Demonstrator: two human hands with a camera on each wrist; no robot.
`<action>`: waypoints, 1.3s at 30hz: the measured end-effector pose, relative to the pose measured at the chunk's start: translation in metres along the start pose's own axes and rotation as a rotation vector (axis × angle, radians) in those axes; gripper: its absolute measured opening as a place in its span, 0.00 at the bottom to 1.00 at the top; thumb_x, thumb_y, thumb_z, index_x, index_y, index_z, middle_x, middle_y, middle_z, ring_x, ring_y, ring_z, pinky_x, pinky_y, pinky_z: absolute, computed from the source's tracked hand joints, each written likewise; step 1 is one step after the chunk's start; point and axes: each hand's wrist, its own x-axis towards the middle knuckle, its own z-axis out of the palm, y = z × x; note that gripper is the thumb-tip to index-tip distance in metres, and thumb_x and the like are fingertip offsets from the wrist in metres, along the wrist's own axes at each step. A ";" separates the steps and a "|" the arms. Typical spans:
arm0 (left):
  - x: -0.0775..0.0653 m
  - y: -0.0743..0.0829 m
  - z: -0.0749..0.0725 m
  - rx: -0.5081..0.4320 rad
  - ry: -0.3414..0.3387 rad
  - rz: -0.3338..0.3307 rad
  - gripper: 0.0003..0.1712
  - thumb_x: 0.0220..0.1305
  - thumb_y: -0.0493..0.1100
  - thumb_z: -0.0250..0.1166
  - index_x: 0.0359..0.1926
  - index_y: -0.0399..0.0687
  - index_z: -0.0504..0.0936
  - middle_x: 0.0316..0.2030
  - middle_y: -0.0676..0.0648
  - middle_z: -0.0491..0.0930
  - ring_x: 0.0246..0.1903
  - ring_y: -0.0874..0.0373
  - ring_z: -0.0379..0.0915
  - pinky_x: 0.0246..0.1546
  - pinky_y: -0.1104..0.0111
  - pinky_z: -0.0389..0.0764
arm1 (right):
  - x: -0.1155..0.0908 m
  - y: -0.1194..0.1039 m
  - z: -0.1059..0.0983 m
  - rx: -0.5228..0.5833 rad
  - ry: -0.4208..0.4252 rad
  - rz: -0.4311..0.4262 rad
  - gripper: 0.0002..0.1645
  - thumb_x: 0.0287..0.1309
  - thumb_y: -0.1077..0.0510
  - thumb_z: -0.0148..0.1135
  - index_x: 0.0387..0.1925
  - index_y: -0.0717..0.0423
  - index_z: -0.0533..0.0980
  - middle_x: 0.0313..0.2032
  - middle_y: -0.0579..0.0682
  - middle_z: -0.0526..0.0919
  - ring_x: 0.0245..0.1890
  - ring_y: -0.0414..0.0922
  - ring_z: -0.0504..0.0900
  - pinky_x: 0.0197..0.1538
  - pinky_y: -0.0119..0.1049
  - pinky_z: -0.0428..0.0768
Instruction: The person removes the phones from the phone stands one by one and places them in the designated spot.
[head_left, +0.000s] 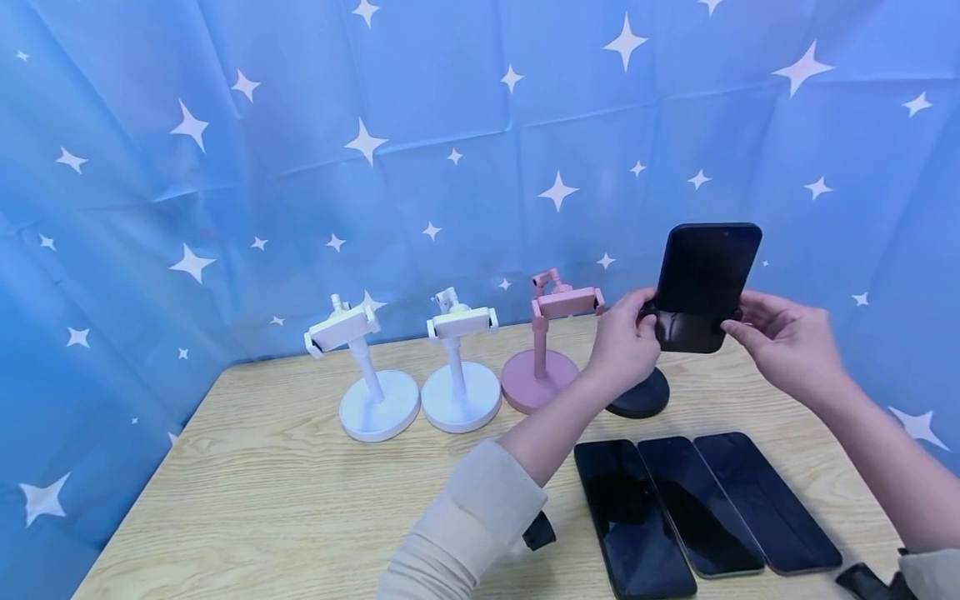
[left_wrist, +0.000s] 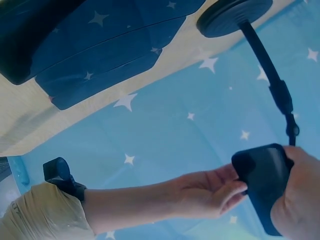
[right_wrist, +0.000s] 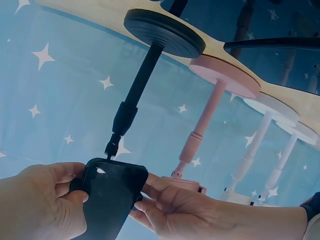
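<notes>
A black smartphone [head_left: 711, 271] stands upright, tilted, in the clamp of a black phone stand [head_left: 641, 396] at the right of the table. My left hand [head_left: 624, 340] pinches the left side of this clamp, close to the phone's edge. On the opposite side my right hand [head_left: 797, 343] grips the clamp, its thumb by the phone's front. Both wrist views show the phone [right_wrist: 112, 195] between the hands, with the stand's pole [right_wrist: 142, 80] leading to its round base [right_wrist: 165, 32]. The phone hides most of the clamp.
Left of the black stand are a pink phone stand [head_left: 540, 379] and two white ones [head_left: 461, 396], [head_left: 378, 404]. Three dark phones [head_left: 633, 517], [head_left: 701, 504], [head_left: 768, 500] lie side by side on the wooden table [head_left: 285, 483]. A blue starred curtain [head_left: 450, 200] hangs behind.
</notes>
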 end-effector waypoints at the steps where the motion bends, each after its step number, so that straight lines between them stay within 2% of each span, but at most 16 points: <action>1: 0.000 -0.001 -0.001 -0.003 0.004 0.003 0.20 0.66 0.32 0.48 0.59 0.41 0.70 0.55 0.47 0.73 0.54 0.66 0.68 0.47 0.83 0.68 | -0.001 -0.002 0.001 0.005 0.005 0.001 0.22 0.55 0.66 0.59 0.50 0.78 0.70 0.25 0.15 0.70 0.24 0.17 0.71 0.25 0.15 0.70; 5: -0.002 -0.003 -0.003 -0.039 0.017 0.013 0.20 0.66 0.31 0.49 0.57 0.41 0.72 0.53 0.46 0.74 0.50 0.65 0.71 0.43 0.83 0.69 | -0.003 -0.007 0.003 0.023 0.022 -0.009 0.23 0.54 0.68 0.59 0.50 0.79 0.69 0.25 0.12 0.68 0.25 0.15 0.71 0.26 0.13 0.70; 11: -0.007 -0.005 -0.011 -0.092 0.028 0.047 0.19 0.64 0.29 0.50 0.55 0.38 0.73 0.50 0.43 0.76 0.45 0.63 0.75 0.41 0.84 0.71 | -0.009 -0.020 0.006 0.014 0.046 -0.104 0.20 0.52 0.71 0.59 0.47 0.78 0.72 0.26 0.14 0.70 0.24 0.16 0.73 0.22 0.16 0.69; 18: -0.020 -0.002 -0.027 -0.128 -0.004 0.163 0.20 0.64 0.28 0.50 0.56 0.36 0.71 0.51 0.42 0.75 0.44 0.61 0.76 0.40 0.83 0.73 | -0.019 -0.039 0.004 0.041 0.111 -0.164 0.19 0.47 0.74 0.61 0.45 0.75 0.75 0.28 0.15 0.73 0.25 0.17 0.74 0.22 0.15 0.69; 21: -0.028 0.002 -0.037 -0.120 -0.007 0.232 0.20 0.63 0.27 0.50 0.56 0.33 0.71 0.51 0.40 0.75 0.46 0.58 0.76 0.43 0.82 0.73 | -0.025 -0.047 0.003 0.058 0.128 -0.174 0.21 0.45 0.76 0.62 0.45 0.67 0.77 0.29 0.16 0.74 0.25 0.18 0.75 0.24 0.14 0.70; 24: -0.038 0.004 -0.049 -0.127 -0.009 0.266 0.21 0.62 0.27 0.51 0.57 0.30 0.70 0.53 0.37 0.74 0.48 0.54 0.76 0.45 0.80 0.73 | -0.031 -0.056 0.006 0.085 0.157 -0.220 0.25 0.40 0.79 0.63 0.44 0.61 0.78 0.31 0.18 0.76 0.27 0.19 0.76 0.27 0.13 0.71; 28: -0.051 0.005 -0.066 -0.181 -0.024 0.267 0.21 0.61 0.26 0.52 0.57 0.28 0.69 0.55 0.36 0.72 0.49 0.51 0.75 0.45 0.77 0.74 | -0.038 -0.068 0.015 0.158 0.170 -0.287 0.31 0.35 0.82 0.63 0.43 0.56 0.80 0.33 0.23 0.79 0.28 0.22 0.78 0.30 0.13 0.72; 32: -0.062 0.006 -0.079 -0.225 -0.046 0.259 0.22 0.61 0.25 0.53 0.57 0.30 0.70 0.53 0.37 0.74 0.47 0.50 0.76 0.43 0.76 0.76 | -0.043 -0.079 0.022 0.223 0.147 -0.309 0.33 0.34 0.83 0.63 0.41 0.51 0.80 0.33 0.27 0.81 0.28 0.25 0.80 0.30 0.15 0.73; 39: -0.079 0.010 -0.099 -0.231 -0.059 0.270 0.21 0.60 0.24 0.52 0.56 0.31 0.72 0.51 0.37 0.75 0.44 0.50 0.77 0.40 0.75 0.77 | -0.050 -0.091 0.032 0.308 0.095 -0.319 0.29 0.35 0.83 0.63 0.42 0.59 0.80 0.34 0.33 0.83 0.27 0.28 0.81 0.26 0.16 0.73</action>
